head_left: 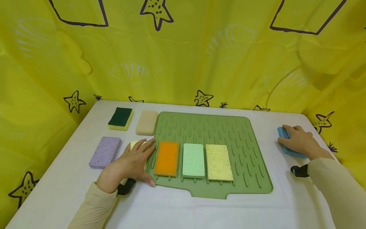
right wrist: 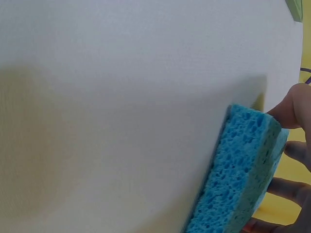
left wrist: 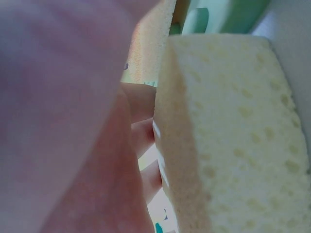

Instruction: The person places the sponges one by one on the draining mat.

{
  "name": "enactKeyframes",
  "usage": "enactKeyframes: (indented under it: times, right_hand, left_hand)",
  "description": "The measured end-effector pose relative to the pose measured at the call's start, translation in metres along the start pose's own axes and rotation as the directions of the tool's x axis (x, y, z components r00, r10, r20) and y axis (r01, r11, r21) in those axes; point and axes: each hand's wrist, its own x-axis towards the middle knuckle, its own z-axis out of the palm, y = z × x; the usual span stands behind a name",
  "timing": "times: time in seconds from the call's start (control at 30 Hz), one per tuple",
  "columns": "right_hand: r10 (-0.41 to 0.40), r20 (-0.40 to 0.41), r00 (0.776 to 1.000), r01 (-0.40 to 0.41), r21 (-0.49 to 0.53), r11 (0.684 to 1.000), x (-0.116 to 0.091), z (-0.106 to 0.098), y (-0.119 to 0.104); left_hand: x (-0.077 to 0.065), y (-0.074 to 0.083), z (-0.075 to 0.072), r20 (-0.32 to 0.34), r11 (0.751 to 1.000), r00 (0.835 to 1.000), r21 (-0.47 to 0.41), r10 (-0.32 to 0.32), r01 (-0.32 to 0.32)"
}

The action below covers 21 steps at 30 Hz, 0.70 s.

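At the table's right, my right hand [head_left: 298,140] grips a blue sponge [head_left: 293,152]. The right wrist view shows thumb and fingers around one end of that blue sponge [right wrist: 233,170]. My left hand [head_left: 132,163] lies spread over a pale yellow sponge [head_left: 133,143] beside the green mat's left edge, mostly covering it. Its thumb reaches toward the mat's lower left corner. In the left wrist view, fingers [left wrist: 142,138] extend along the far side of the pale sponge [left wrist: 238,136]; full contact is hard to judge.
On the green mat [head_left: 248,152] lie an orange sponge [head_left: 166,158], a mint sponge [head_left: 193,160] and a yellow sponge [head_left: 219,162] in a row. Left of it are a purple sponge [head_left: 105,152], a green-and-yellow scrub sponge [head_left: 120,118] and a beige sponge [head_left: 147,122]. A yellow curtain [head_left: 183,63] hangs behind.
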Motion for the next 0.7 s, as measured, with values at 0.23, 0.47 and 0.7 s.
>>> enactKeyframes:
  times: [0.23, 0.47, 0.7]
  right_hand:
    - [0.005, 0.011, 1.0, -0.005, 0.004, 1.0, -0.003, -0.003, -0.005]
    - [-0.016, -0.004, 1.0, 0.016, 0.002, 1.0, -0.009, -0.006, -0.01]
    - [-0.04, -0.034, 0.999, 0.04, -0.01, 0.999, -0.013, -0.008, -0.018]
  left_hand:
    - [0.001, 0.0, 0.001, 0.006, 1.0, 1.0, 0.005, 0.002, -0.002]
    - [0.0, 0.0, 0.0, 0.0, 1.0, 1.0, 0.006, -0.002, 0.002]
    - [0.001, 0.001, 0.0, -0.004, 1.0, 1.0, 0.004, 0.003, -0.003]
